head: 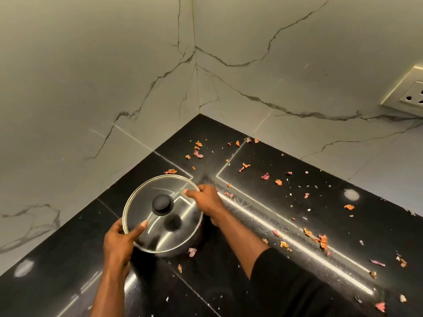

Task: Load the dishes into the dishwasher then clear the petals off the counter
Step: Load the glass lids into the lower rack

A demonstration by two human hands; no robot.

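Left grip [119, 242] curls round the glass lid [158, 227] at its lower-left rim, thumb on the glass; right grip [206, 200] pinches the upper-right rim. Lid clear, steel-banded, black knob [162, 204], sitting on a steel pot [184, 248], lower centre-left of frame over the black bench [68, 259]. Dried petals [322, 240] scattered to the right.

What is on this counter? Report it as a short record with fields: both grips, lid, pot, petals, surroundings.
left grip: holds the near-left rim of the glass lid, thumb on the glass
right grip: curled on the lid's far-right rim
glass lid: black knob, over the pot; seated or lifted, cannot tell
pot: steel, on the black counter, near the corner
petals: scattered loose, mostly right of the pot
wall: marble-look, socket at right
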